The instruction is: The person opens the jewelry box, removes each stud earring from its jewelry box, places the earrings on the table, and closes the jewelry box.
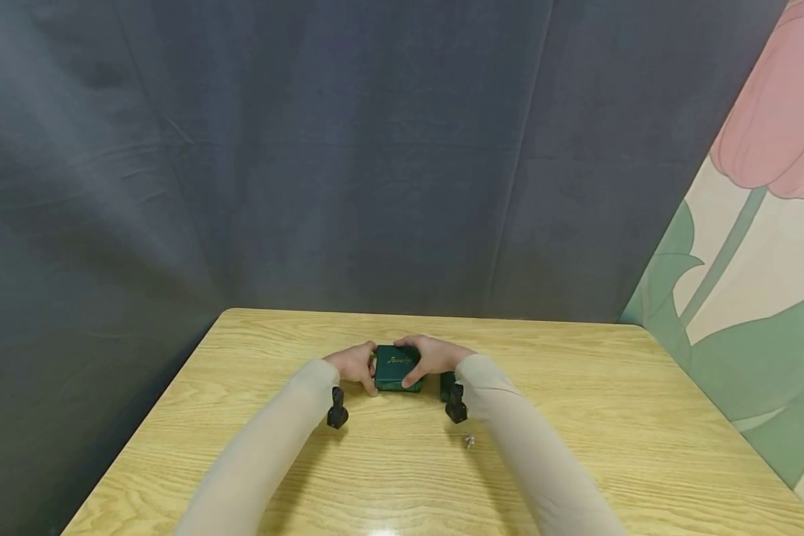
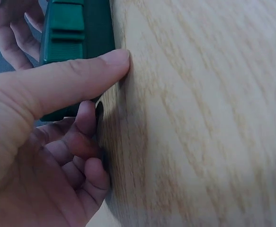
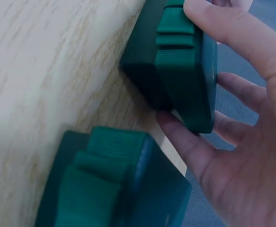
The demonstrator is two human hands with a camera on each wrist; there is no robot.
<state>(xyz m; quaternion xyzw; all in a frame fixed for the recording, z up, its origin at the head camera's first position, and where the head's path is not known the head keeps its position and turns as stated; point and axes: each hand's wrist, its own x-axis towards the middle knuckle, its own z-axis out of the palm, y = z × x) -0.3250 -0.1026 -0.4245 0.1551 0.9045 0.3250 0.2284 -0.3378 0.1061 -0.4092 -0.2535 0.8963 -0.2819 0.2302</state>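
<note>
A dark green jewelry box [image 1: 397,363] with gold lettering on top sits on the table between both hands. My right hand [image 1: 434,354] grips its right part, thumb at the front and fingers toward the back. In the right wrist view, the box's upper part [image 3: 190,90] juts past its darker lower part [image 3: 142,71] at that end. My left hand [image 1: 353,363] holds the left end, its thumb [image 2: 81,82] across the front side and the other fingers curled. A second green box [image 3: 100,184] stands beside the right hand, mostly hidden by the wrist in the head view.
A tiny shiny trinket [image 1: 469,441], too small to make out, lies on the wooden table [image 1: 348,476] near the right forearm. A dark curtain [image 1: 375,164] hangs behind the table's far edge. A wall with a painted tulip [image 1: 764,149] is at the right.
</note>
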